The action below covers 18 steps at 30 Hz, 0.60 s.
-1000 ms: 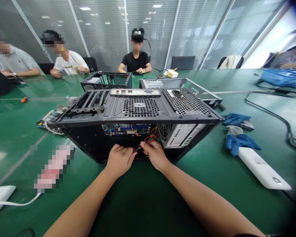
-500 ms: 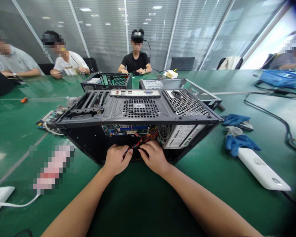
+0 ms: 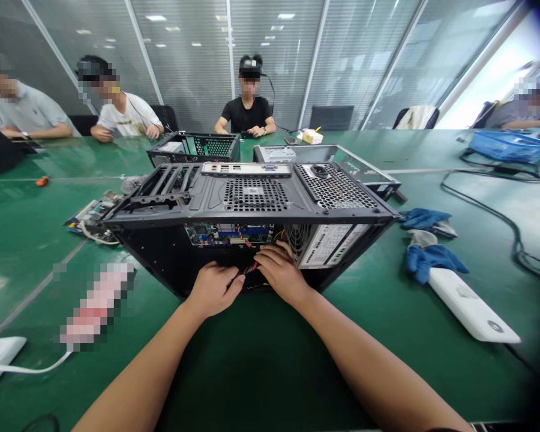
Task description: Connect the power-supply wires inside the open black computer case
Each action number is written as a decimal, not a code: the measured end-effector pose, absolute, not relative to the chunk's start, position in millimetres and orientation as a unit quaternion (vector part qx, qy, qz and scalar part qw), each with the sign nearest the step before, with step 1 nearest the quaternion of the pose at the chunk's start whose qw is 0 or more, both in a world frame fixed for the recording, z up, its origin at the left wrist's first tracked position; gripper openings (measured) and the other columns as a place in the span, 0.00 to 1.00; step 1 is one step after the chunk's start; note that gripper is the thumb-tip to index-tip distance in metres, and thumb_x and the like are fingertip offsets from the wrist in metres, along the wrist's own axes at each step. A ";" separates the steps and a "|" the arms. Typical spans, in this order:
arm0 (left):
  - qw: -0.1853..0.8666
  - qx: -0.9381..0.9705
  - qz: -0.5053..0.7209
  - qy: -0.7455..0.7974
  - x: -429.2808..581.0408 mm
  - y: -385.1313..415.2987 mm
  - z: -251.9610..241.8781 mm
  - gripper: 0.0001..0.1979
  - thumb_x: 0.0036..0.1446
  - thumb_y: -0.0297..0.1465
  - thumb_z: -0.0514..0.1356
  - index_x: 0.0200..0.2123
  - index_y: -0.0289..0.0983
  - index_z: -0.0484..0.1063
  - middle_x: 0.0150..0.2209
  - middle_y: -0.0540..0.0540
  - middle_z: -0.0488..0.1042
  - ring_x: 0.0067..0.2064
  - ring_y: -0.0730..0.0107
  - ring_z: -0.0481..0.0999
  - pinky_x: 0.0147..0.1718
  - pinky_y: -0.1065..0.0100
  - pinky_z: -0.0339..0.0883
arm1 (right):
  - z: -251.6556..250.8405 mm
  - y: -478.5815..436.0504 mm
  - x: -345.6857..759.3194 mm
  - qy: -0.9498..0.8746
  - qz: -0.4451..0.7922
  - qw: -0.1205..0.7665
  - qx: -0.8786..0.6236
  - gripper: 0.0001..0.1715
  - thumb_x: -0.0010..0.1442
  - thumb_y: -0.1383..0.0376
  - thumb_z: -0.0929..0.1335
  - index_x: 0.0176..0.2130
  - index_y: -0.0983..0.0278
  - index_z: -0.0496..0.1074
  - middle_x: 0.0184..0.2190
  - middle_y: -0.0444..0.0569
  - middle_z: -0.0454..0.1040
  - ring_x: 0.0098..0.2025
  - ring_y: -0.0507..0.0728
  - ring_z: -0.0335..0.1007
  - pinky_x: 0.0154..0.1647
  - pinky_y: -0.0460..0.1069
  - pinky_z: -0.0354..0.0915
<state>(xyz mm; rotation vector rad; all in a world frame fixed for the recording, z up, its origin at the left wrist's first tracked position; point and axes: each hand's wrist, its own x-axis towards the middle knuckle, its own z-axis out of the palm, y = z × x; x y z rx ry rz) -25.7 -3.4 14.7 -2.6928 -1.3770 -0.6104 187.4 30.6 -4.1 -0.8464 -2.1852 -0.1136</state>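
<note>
A black computer case point(image 3: 198, 207) stands on the green table with its open side facing me. Inside, the motherboard point(image 3: 229, 234) shows at the back and the power supply point(image 3: 333, 245) sits at the right. A bundle of red, black and yellow cables point(image 3: 251, 268) runs from the power supply. My left hand point(image 3: 212, 289) is closed around the bundle's left end, thumb and fingers pinched together. Farther right, my right hand point(image 3: 281, 271) wraps over the same cables close to the power supply, and its fingers hide part of them.
Behind the case lie two more case frames point(image 3: 198, 144). Loose circuit boards point(image 3: 94, 219) lie at left, beside a pixelated pink object point(image 3: 99, 309). Blue gloves point(image 3: 436, 258) and a white power bank point(image 3: 472, 306) are at right. Several people sit around the table.
My right hand has shifted up along the cables toward the power supply, its fingers now laid over them. My left hand stays nearly in place, still gripping the bundle.
</note>
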 end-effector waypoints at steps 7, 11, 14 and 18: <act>0.088 -0.876 -0.170 -0.443 -29.4 0.7 13.5 0.18 0.67 0.37 0.47 0.27 0.37 0.67 0.23 0.49 0.72 0.25 0.68 0.70 0.32 0.63 0.56 | -0.9 38.5 193.6 -0.885 -0.016 0.339 -0.319 0.06 0.62 0.66 0.67 0.40 0.61 0.74 0.35 0.48 0.76 0.41 0.57 0.68 0.52 0.56 0.60; 0.114 -0.875 -0.157 -0.444 -32.0 4.3 14.4 0.18 0.67 0.38 0.47 0.30 0.37 0.69 0.25 0.47 0.73 0.28 0.66 0.71 0.34 0.63 0.57 | 3.8 38.7 196.3 -0.897 -0.018 0.304 -0.321 0.09 0.63 0.65 0.66 0.43 0.61 0.74 0.36 0.49 0.75 0.41 0.58 0.66 0.49 0.55 0.59; 0.116 -0.872 -0.152 -0.450 -33.4 7.1 12.9 0.17 0.67 0.38 0.48 0.32 0.37 0.70 0.26 0.46 0.73 0.29 0.64 0.72 0.36 0.62 0.57 | 5.8 38.3 196.4 -0.898 -0.023 0.292 -0.328 0.09 0.64 0.64 0.65 0.43 0.61 0.74 0.35 0.49 0.75 0.40 0.58 0.66 0.48 0.55 0.58; 0.119 -0.870 -0.152 -0.454 -33.5 9.3 10.7 0.16 0.67 0.38 0.49 0.33 0.37 0.71 0.27 0.46 0.73 0.31 0.63 0.71 0.37 0.62 0.57 | 7.3 37.0 194.7 -0.899 -0.026 0.277 -0.339 0.10 0.66 0.64 0.63 0.41 0.62 0.73 0.32 0.48 0.73 0.38 0.57 0.64 0.48 0.53 0.56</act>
